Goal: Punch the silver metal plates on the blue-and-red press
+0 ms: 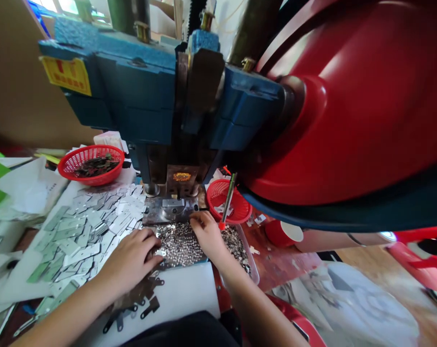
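Observation:
My left hand (141,253) is curled at the left edge of a heap of small shiny metal pieces (182,245). A small flat metal piece (161,252) shows between its thumb and forefinger. My right hand (208,236) reaches to the right front edge of the press die (171,210), its fingertips pressed together there. Whatever those fingertips hold is hidden. Above the die stands the dark press ram (182,180). Left of my left hand lies a wide spread of flat metal plates (84,236). Darker hook-ended plates (151,307) lie on white padding below it.
A red basket (64,169) of dark pieces stands back left; another red basket (248,212) is right of the die. A clear tub (253,270) of small parts sits beside my right forearm. The blue press body (131,91) and large red flywheel (356,106) loom overhead.

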`<state>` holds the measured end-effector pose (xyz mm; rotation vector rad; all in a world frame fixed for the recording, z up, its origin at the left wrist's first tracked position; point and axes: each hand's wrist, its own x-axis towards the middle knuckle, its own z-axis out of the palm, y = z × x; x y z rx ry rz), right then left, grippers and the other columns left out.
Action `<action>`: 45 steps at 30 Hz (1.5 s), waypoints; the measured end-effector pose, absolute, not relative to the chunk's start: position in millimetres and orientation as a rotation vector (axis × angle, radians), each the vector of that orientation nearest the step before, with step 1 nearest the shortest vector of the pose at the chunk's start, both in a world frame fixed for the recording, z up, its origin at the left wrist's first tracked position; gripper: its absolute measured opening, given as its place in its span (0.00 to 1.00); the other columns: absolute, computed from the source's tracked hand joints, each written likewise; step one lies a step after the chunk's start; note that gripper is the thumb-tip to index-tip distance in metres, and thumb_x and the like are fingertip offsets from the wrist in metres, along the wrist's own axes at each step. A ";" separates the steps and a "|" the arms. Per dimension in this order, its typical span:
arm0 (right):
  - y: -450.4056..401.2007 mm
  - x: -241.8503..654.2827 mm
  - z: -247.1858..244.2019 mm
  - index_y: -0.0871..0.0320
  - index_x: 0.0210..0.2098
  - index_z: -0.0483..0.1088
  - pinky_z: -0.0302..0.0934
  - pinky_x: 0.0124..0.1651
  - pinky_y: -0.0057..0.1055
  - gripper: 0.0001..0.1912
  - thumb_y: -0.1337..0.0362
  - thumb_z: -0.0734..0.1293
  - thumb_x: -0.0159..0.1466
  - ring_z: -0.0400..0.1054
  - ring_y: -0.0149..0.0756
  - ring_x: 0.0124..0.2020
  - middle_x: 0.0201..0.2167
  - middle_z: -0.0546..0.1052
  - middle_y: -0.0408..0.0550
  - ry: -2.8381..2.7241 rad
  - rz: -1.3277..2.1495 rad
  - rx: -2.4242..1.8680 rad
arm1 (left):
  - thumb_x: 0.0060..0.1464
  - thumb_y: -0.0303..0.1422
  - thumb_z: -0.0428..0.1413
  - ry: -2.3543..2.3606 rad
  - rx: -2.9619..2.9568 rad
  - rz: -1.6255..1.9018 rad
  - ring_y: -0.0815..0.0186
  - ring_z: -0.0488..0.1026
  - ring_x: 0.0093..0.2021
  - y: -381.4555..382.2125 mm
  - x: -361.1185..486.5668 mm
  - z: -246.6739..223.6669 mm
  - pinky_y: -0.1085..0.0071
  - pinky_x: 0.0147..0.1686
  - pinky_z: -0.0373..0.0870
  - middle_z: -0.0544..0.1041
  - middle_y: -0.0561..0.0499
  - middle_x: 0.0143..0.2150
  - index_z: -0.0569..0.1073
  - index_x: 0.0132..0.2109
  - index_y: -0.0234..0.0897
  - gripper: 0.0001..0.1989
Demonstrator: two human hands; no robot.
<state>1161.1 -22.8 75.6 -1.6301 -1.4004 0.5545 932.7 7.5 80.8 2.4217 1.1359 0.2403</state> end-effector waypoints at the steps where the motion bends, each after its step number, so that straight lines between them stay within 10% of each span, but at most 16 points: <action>1: -26.7 1163.6 73.7 0.55 0.33 0.72 0.62 0.45 0.33 0.07 0.67 0.62 0.60 0.68 0.36 0.39 0.33 0.74 0.46 -1.405 0.545 -1.649 | 0.53 0.43 0.54 1.155 2.441 0.232 0.56 0.68 0.43 2.9 932.1 76.3 0.57 0.44 0.65 0.72 0.49 0.43 0.74 0.41 0.43 0.12; 28: -17.6 1188.5 51.1 0.52 0.52 0.69 0.60 0.50 0.41 0.17 0.60 0.62 0.64 0.64 0.43 0.46 0.46 0.71 0.53 -1.973 -0.067 -1.841 | 0.56 0.40 0.50 1.093 2.282 0.165 0.58 0.69 0.41 -4.9 927.5 69.4 0.60 0.42 0.65 0.73 0.50 0.39 0.72 0.37 0.43 0.08; 45: -20.2 1186.1 50.4 0.51 0.41 0.74 0.61 0.49 0.39 0.10 0.66 0.62 0.64 0.66 0.39 0.43 0.40 0.73 0.48 -1.923 0.036 -1.706 | 0.55 0.38 0.50 1.101 2.227 0.161 0.60 0.71 0.38 -3.1 925.1 73.5 0.62 0.39 0.67 0.74 0.51 0.35 0.71 0.33 0.43 0.08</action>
